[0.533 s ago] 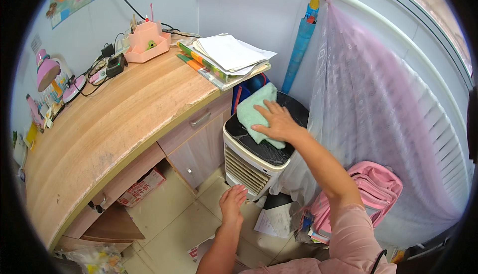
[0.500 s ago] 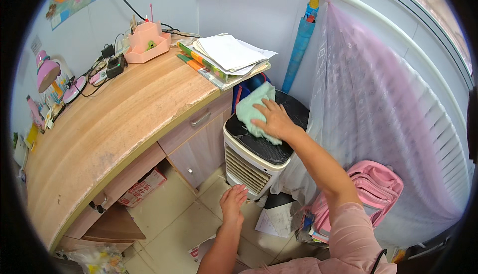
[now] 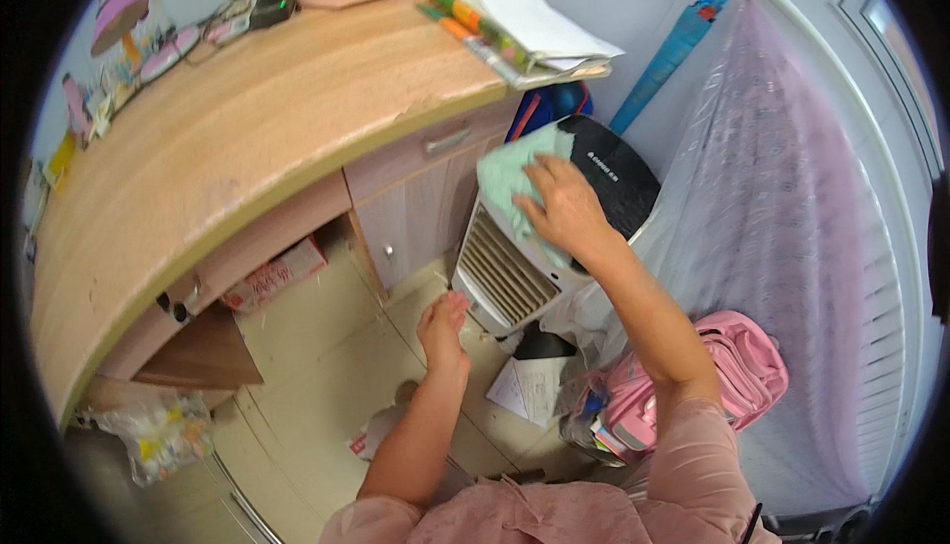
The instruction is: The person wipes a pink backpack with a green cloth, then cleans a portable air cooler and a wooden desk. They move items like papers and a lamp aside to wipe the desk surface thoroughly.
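Observation:
A pale green cloth (image 3: 510,170) lies over the front left part of the black top (image 3: 618,176) of a white air cooler (image 3: 510,277). My right hand (image 3: 569,210) presses on the cloth from above, fingers bent and thumb apart, gripping it against the top. Part of the cloth is hidden under the palm. My left hand (image 3: 442,334) hangs in the air just in front of the cooler's slatted grille, palm partly turned up. Its fingers are loosely stretched, with nothing seen in them.
A curved wooden desk (image 3: 267,99) with papers (image 3: 539,25) at its corner stands left of the cooler. Behind is a blue umbrella (image 3: 663,59); at right are a sheer curtain (image 3: 782,247) and a pink backpack (image 3: 737,366). Papers (image 3: 534,386) lie on the floor.
My right hand has drawn the cloth toward the cooler's front edge, baring more of the rear top. My view has shifted, and the left hand remains near the cooler's front.

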Tool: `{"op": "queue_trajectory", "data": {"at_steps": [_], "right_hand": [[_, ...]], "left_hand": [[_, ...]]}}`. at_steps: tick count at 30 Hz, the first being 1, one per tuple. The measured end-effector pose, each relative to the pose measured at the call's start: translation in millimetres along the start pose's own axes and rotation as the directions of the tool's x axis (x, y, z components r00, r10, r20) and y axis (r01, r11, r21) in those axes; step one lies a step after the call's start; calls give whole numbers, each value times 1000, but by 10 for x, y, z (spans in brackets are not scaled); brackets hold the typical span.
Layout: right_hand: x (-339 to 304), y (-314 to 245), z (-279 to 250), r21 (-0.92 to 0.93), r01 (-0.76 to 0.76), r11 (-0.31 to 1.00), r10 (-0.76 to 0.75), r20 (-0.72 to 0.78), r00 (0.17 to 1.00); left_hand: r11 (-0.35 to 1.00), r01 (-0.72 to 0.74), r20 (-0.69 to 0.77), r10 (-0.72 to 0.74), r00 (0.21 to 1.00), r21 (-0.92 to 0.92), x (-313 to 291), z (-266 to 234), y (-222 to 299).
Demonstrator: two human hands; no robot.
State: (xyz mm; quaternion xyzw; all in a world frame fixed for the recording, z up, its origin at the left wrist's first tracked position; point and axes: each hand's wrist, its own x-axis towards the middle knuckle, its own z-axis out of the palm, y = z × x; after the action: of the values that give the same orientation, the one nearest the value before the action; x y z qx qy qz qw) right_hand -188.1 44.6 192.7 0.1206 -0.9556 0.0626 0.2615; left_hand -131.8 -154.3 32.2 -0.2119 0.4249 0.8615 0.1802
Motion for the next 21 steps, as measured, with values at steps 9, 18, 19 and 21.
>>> {"op": "queue_trajectory", "data": {"at_steps": [9,18,19,21], "right_hand": [[-1300,-407,1043,-306,633,710,-384,585,714],[-179,-603,1005,-344,428,836,-371,220,902],[-289,-575,1094,-367,436,822,-308,358,882],[-659,-501,1234,-421,487,766,-275,470,839]], "left_hand": [[985,-136,-148,120,982,-104,31,-115,201],[978,-142,-145,120,982,-154,65,-83,125],[979,-135,-153,111,982,-154,58,-86,130],[980,-126,-163,100,982,-153,53,-95,209]]}}
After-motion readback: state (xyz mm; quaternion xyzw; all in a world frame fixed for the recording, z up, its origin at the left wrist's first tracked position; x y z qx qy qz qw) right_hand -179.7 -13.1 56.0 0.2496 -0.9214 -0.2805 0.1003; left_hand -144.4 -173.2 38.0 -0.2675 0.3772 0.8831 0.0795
